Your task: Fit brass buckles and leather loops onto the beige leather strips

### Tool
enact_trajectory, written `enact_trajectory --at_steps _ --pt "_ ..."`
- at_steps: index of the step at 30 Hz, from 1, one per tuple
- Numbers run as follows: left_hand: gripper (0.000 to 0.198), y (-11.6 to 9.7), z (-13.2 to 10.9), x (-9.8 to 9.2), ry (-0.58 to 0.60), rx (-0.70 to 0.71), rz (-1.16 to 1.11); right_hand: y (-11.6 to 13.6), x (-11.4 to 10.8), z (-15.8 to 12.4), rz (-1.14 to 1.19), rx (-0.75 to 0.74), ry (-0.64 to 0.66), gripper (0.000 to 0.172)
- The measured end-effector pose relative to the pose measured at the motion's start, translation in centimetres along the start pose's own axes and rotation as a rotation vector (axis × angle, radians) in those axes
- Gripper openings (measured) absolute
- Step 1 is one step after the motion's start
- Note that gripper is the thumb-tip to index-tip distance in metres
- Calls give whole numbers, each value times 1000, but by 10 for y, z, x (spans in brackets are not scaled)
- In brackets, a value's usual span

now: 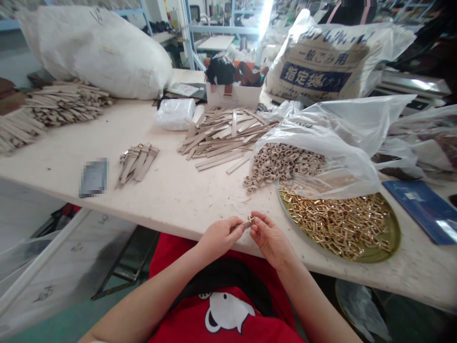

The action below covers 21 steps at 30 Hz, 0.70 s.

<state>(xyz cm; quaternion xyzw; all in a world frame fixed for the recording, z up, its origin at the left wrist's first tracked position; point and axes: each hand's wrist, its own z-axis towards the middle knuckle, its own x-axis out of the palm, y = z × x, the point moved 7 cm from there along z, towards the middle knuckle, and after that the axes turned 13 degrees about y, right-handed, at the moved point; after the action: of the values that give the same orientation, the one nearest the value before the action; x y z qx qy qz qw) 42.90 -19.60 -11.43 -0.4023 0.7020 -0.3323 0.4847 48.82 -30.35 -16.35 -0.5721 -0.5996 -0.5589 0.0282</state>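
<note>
My left hand (223, 234) pinches a beige strap (246, 224) just over the table's front edge. At the strap's end, my right hand (267, 237) closes its fingertips on a small gold buckle (251, 219); the fingers partly hide both pieces. To the right lies a round tray (394, 238) heaped with gold buckles (335, 226). Behind it, beige loops (282, 162) spill from a clear plastic bag (342, 128). Loose beige strips (221, 133) form a pile beyond my hands. A bundle of straps with gold fittings (137, 162) rests to the left.
Stacked strips (67, 102) and a large white sack (100, 52) occupy the far left. A white box (232, 97) with dark items stands at the back, beside a printed sack (321, 62). A blue booklet (421, 209) lies at the right.
</note>
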Motion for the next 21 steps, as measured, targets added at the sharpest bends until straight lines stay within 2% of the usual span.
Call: enact_trajectory --at_steps 6,11,14,17,21 --pt "29 -2 -2 -1 -42 -7 25 -1 1 -3 -32 -63 -44 22" --pt "24 0 0 1 -76 25 -151 -9 14 -5 -170 -101 14 17" --pt "23 7 2 9 -5 -25 -299 -11 10 -8 -209 -152 -49 20" --pt "24 13 1 15 66 -75 -347 -12 5 -11 -191 -187 -100 21" --pt "25 16 -2 16 48 -88 -330 -13 2 -14 -171 -241 -147 22"
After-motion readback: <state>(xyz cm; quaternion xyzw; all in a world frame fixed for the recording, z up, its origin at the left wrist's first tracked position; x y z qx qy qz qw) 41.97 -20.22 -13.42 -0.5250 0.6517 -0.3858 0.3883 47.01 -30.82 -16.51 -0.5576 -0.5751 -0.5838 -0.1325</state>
